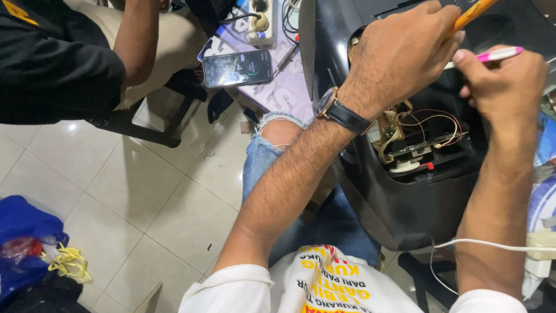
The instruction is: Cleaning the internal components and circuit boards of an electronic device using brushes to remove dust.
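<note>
Nearest the camera, a white printed shirt (pixel 324 284) is filling the bottom edge, with torn blue jeans (pixel 272 150) running up from it over a tiled floor (pixel 133 203). At the near left a blue bag (pixel 23 232) with yellow cord is lying on the tiles. Far left, another person in a black sleeve (pixel 52 64) is sitting on a stool, and just right of them a phone (pixel 238 68) is lying lit on the purple worktop (pixel 284 87). Moving right, the left hand (pixel 399 55), wearing a wristwatch (pixel 341 113), is gripping an orange-handled tool (pixel 472 13) over the opened black printer (pixel 417 197), which is resting at the person's lap. Below that hand a green circuit board (pixel 420 145) with red wiring is showing inside the housing. At the right, the right hand (pixel 504 78) is clenching a pink-handled tool (pixel 495 54); its tip is probably hidden behind the left hand. A white cable (pixel 492 245) is crossing the right forearm.
</note>
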